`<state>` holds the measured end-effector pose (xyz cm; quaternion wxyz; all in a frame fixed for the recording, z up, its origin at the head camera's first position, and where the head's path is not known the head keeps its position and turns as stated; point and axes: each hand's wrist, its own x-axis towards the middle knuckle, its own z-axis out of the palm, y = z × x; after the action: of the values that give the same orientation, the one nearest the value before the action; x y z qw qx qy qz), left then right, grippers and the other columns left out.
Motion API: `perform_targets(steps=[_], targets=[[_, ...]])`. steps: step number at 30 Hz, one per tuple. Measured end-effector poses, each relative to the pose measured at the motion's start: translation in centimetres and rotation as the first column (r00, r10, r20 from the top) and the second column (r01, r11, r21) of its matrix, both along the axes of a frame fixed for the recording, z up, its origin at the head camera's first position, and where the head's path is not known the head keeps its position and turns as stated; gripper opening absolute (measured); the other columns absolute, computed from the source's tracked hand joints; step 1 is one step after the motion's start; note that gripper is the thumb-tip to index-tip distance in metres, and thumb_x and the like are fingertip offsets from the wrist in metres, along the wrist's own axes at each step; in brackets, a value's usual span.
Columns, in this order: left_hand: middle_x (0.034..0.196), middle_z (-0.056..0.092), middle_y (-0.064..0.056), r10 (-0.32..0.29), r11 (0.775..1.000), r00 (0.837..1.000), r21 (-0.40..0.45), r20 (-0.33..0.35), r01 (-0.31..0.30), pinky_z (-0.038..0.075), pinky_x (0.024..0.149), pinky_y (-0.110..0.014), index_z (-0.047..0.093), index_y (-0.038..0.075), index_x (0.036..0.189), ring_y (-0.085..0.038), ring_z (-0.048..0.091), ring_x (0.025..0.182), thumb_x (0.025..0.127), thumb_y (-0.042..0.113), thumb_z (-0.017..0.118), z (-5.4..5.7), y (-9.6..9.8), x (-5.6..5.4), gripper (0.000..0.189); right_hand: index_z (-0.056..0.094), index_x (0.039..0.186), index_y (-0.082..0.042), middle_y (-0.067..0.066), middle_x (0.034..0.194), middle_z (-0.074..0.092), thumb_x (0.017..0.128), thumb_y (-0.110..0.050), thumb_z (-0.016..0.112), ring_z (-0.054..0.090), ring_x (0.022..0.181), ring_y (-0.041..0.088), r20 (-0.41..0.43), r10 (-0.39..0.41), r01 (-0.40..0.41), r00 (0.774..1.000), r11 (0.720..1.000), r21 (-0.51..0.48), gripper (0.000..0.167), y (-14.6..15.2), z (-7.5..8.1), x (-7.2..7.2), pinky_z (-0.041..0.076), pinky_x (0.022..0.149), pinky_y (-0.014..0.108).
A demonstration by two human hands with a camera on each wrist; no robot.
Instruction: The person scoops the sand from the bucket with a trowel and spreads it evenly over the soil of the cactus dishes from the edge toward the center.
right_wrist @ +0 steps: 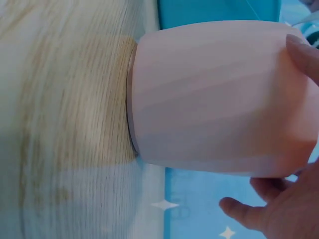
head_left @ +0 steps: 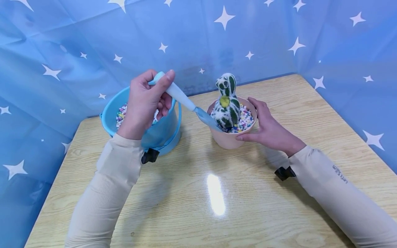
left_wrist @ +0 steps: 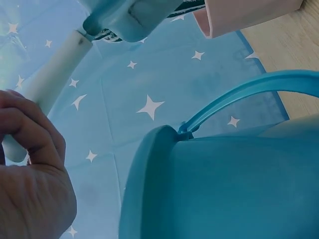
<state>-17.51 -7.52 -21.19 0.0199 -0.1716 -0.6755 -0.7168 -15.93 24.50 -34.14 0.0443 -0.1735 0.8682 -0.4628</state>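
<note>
My left hand (head_left: pixel 148 100) holds a toy trowel (head_left: pixel 181 97) by its pale handle. The trowel's blue blade (left_wrist: pixel 134 17) slants down to the near left rim of a pink flowerpot (head_left: pixel 227 140). In the pot stands a green cactus (head_left: pixel 228 113) with white fuzz and a yellow spot, among small multicoloured pebbles (head_left: pixel 246 119). My right hand (head_left: pixel 269 130) grips the pot's right side, thumb at the near rim and fingers on the far side. The right wrist view shows the pot (right_wrist: pixel 219 99) with its base on the table.
A blue bucket (head_left: pixel 165 136) of similar pebbles stands left of the pot, under my left hand, its handle (left_wrist: pixel 249 89) hanging down. The wooden table (head_left: pixel 248 206) meets a blue starry cloth (head_left: pixel 192 34) behind and at both sides.
</note>
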Motion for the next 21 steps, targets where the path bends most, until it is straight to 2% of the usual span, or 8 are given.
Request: perform_targets(steps=[2,6,9,14,18,21], targets=[[0.054,0.052,-0.019,0.009,1.0,1.0,0.003,-0.009,-0.009,0.031,0.029,-0.028,0.05,-0.001,0.081,-0.024,0.044,0.035,0.093,0.027,0.071,0.1,-0.2,0.0,0.037,0.002,0.157,-0.015,0.014,0.155,0.011,0.076,-0.034,0.087,0.015,0.142,0.036,-0.009,0.002,-0.002,1.0,1.0,0.003,0.119,-0.1,0.0,0.0,0.019,0.11,0.063],[0.054,0.053,-0.019,0.026,0.999,0.999,0.028,-0.027,-0.025,0.035,0.03,-0.027,0.05,0.0,0.079,-0.023,0.045,0.036,0.093,0.025,0.071,0.1,-0.7,0.1,0.035,-0.001,0.157,-0.02,0.011,0.159,0.005,0.079,-0.035,0.085,0.009,0.145,0.033,0.023,0.016,-0.015,1.0,1.0,-0.021,0.117,0.0,0.2,0.0,0.017,0.111,0.064],[0.055,0.054,-0.019,0.043,0.998,0.999,0.046,-0.033,-0.042,0.036,0.03,-0.027,0.049,0.0,0.079,-0.023,0.045,0.036,0.093,0.023,0.071,0.0,-1.3,0.1,0.034,-0.001,0.158,-0.022,0.011,0.158,0.007,0.079,-0.036,0.084,0.008,0.145,0.033,0.035,0.016,-0.014,0.999,0.999,-0.037,0.117,0.0,0.1,0.0,0.016,0.111,0.064],[0.056,0.055,-0.017,0.093,0.994,0.992,0.062,-0.083,-0.088,0.033,0.03,-0.026,0.053,0.0,0.083,-0.022,0.047,0.037,0.096,0.024,0.067,-0.2,-2.9,0.3,0.031,-0.003,0.158,-0.021,0.01,0.158,0.008,0.077,-0.035,0.086,0.012,0.144,0.034,0.027,0.024,-0.023,0.999,0.999,-0.036,0.121,0.0,0.1,-0.1,0.018,0.111,0.064],[0.055,0.056,-0.016,0.136,0.982,0.982,0.151,-0.131,-0.116,0.03,0.03,-0.024,0.055,-0.003,0.085,-0.021,0.048,0.037,0.097,0.021,0.065,-0.1,-4.7,0.4,0.029,-0.007,0.157,-0.025,0.002,0.162,-0.001,0.08,-0.028,0.084,0.012,0.144,0.037,0.085,0.056,-0.047,0.995,0.994,-0.102,0.119,0.3,0.1,-0.3,0.022,0.109,0.065],[0.054,0.056,-0.018,0.179,0.952,0.975,0.274,-0.132,-0.138,0.028,0.028,-0.024,0.056,-0.009,0.085,-0.021,0.048,0.035,0.096,0.016,0.066,0.2,-6.4,0.5,0.029,-0.006,0.157,-0.025,0.001,0.162,-0.002,0.082,-0.026,0.083,0.011,0.144,0.04,0.127,0.062,-0.046,0.99,0.991,-0.125,0.116,0.5,0.2,-0.3,0.022,0.108,0.065]])
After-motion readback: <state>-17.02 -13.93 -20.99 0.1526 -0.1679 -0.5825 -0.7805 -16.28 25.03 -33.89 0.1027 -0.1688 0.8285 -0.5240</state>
